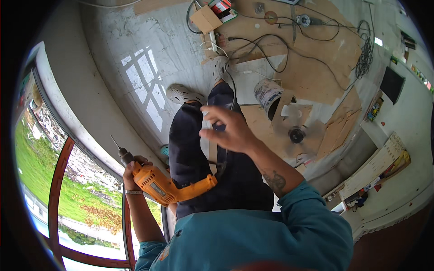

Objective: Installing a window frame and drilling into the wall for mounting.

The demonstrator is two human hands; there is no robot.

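My left hand is wrapped around the front of a yellow power drill, just behind its dark chuck. A thin bit points up and left, toward the window side. The drill's curved handle lies across my lap, and its black cord passes between my legs toward the floor. My right hand hovers over my thighs, apart from the drill. Its fingers are spread from the thumb and nothing shows between them.
On the left, a pale wall ledge borders a red-framed window. A paint-stained bucket stands to the right, beside a fan with blurred blades. Ahead, black cables trail over cardboard sheets, near an open carton.
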